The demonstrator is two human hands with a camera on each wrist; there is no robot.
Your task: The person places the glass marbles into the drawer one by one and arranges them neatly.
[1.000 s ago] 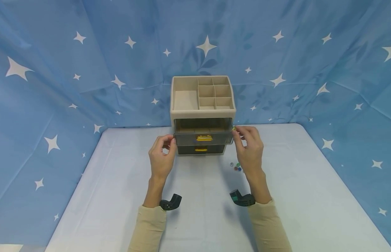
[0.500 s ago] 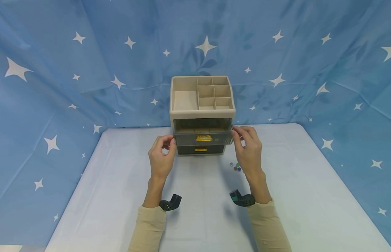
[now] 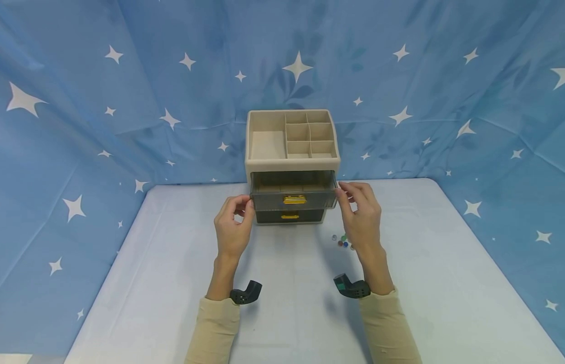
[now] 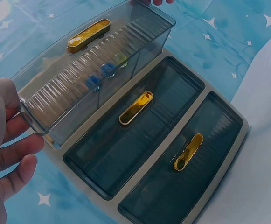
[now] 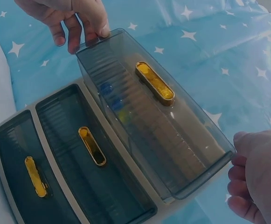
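Observation:
The top smoky clear drawer [image 3: 270, 201] of a beige desk organizer [image 3: 293, 165] is pulled out. My left hand [image 3: 233, 227] pinches its left front corner; in the left wrist view the thumb is above and the fingers are below. At the right front corner my right hand [image 3: 363, 215] holds the edge between thumb and curled fingers [image 5: 238, 173]. Inside the drawer, behind its ribbed front, lie blue marbles [image 4: 93, 82] and a yellow-green marble [image 4: 121, 59]. A gold handle [image 3: 294, 199] sits midway along the drawer front, touched by neither hand.
Below it are closed drawers with gold handles [image 4: 136, 108]. The organizer's top has open compartments [image 3: 267, 144]. Several loose marbles [image 3: 340, 243] lie on the white tablecloth [image 3: 291, 293], near my right wrist. A blue starry curtain [image 3: 182, 86] hangs behind.
The drawer stays pulled out about as far. My right hand dips slightly left and back right at the corner. The yellow spot by its fingertips is gone; coloured spots behind the drawer front have shifted.

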